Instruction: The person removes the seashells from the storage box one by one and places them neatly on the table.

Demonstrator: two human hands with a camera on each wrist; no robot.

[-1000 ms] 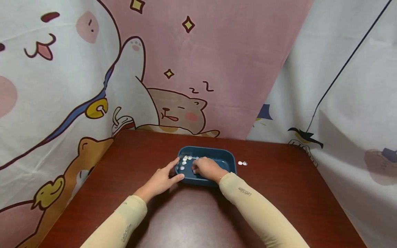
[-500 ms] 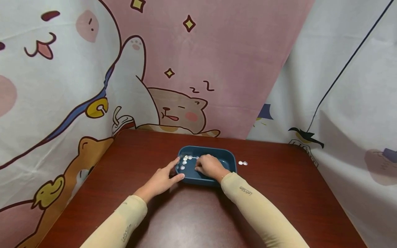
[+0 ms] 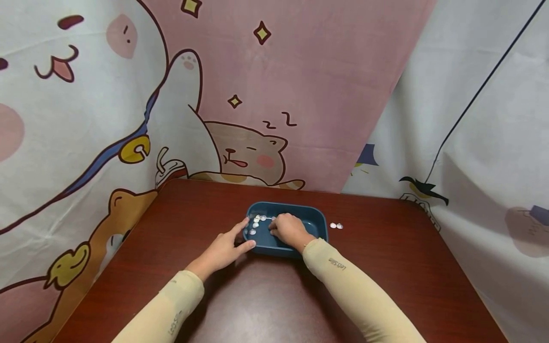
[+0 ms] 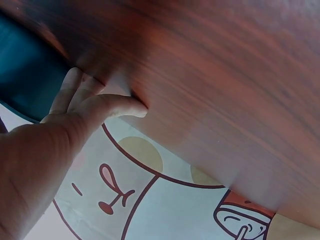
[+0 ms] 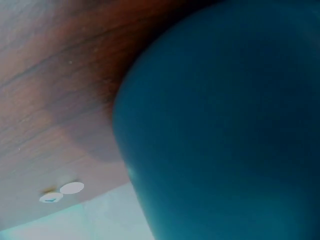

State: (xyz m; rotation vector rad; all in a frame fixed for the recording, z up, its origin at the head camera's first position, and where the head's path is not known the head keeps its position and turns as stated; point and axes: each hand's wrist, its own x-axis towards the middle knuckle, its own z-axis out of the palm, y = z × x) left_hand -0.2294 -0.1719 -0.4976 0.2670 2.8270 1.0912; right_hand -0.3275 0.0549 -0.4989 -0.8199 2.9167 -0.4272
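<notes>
My right hand (image 3: pixel 290 232) has just shifted a touch rightward inside the blue tray (image 3: pixel 296 206), fingers bent and dipped low; whether they pinch anything, I cannot tell. My left hand (image 3: pixel 222 247) stays put at the tray's left end, thumb and fingers spread apart, steadying rather than gripping, I'd judge. The white discs (image 3: pixel 256 225) keep their bent line along the left and far sides, so that shift seems to alter nothing there. Two loose discs (image 3: pixel 333 225) lie outside, just right of the tray.
</notes>
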